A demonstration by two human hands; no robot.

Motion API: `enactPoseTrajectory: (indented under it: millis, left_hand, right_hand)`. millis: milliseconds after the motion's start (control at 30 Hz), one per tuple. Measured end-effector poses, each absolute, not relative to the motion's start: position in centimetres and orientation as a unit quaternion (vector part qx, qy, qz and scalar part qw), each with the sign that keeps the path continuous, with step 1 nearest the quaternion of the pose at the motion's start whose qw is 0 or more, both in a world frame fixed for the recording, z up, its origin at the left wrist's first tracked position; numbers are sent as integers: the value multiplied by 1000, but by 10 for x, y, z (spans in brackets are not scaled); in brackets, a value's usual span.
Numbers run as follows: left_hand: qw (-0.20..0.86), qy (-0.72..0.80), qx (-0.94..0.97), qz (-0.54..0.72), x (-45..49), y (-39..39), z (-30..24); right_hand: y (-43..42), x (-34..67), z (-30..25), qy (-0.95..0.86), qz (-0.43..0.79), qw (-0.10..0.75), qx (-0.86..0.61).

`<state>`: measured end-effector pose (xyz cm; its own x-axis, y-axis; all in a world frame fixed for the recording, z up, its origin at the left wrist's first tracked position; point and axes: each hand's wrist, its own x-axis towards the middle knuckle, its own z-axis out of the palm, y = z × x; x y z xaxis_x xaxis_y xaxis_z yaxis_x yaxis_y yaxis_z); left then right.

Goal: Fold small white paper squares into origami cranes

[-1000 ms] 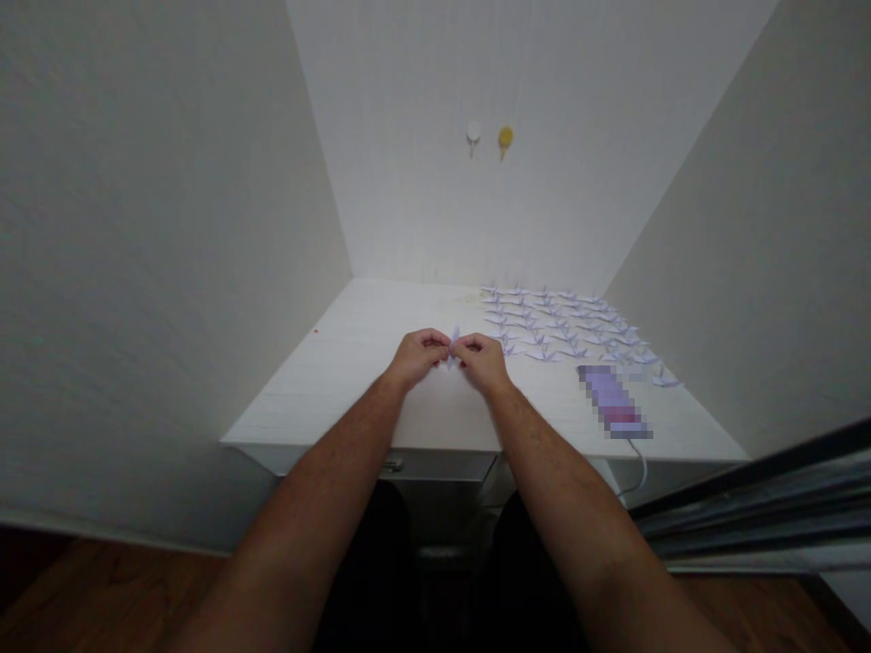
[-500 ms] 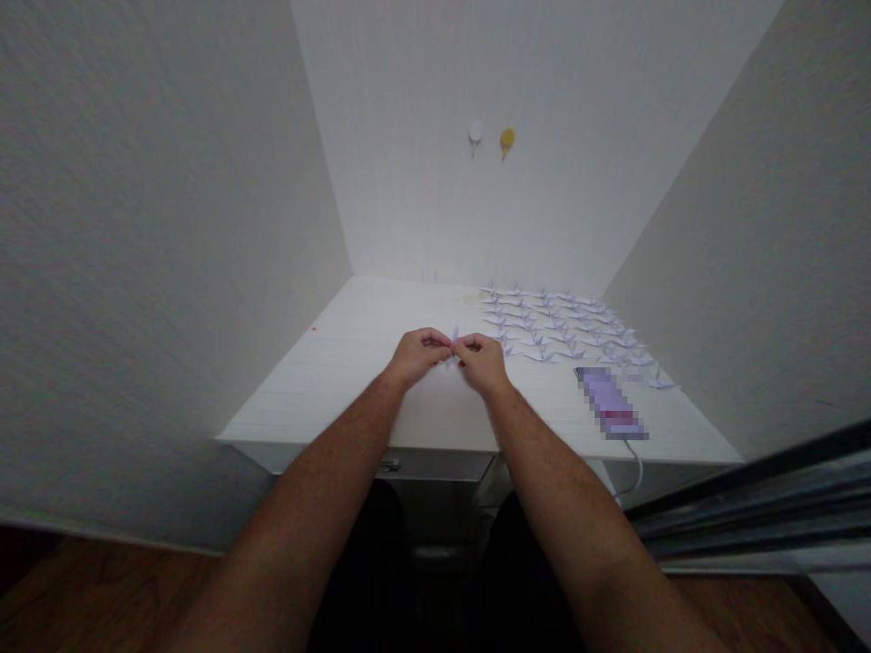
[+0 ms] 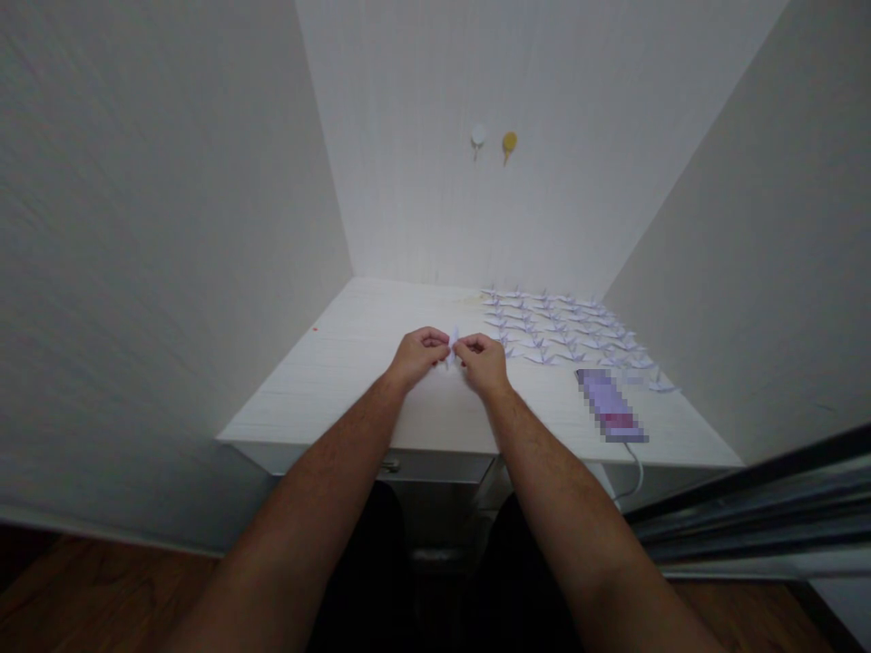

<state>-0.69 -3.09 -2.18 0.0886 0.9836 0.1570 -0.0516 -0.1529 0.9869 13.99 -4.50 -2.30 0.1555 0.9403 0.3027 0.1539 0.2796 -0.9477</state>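
Between my two hands, just above the white desk, is a small pale lilac folded paper crane, with narrow points sticking out above and below my fingers. My left hand pinches it from the left between thumb and fingertips. From the right, my right hand pinches it the same way, its fingertips close to those of the left. The middle of the crane is hidden by my fingers. Several finished paper cranes of the same colour stand in rows to the right of my right hand.
A phone, blurred out, lies on the right of the desk, its white cable hanging over the front edge. Walls enclose the desk at left, back and right. Two hooks, one white and one yellow, are on the back wall.
Both hands stay in nearly the same place on the paper crane. My right fingertips have shifted very slightly to the right, and the view has moved a little.
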Motion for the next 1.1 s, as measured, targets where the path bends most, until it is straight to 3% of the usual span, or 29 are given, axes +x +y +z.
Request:
enactPoseTrajectory:
  millis: [1100]
  left_hand:
    - [444,433,599,507,-6,-31,-23]
  right_hand:
    - [-46,140,-23,-574,299,599,-470]
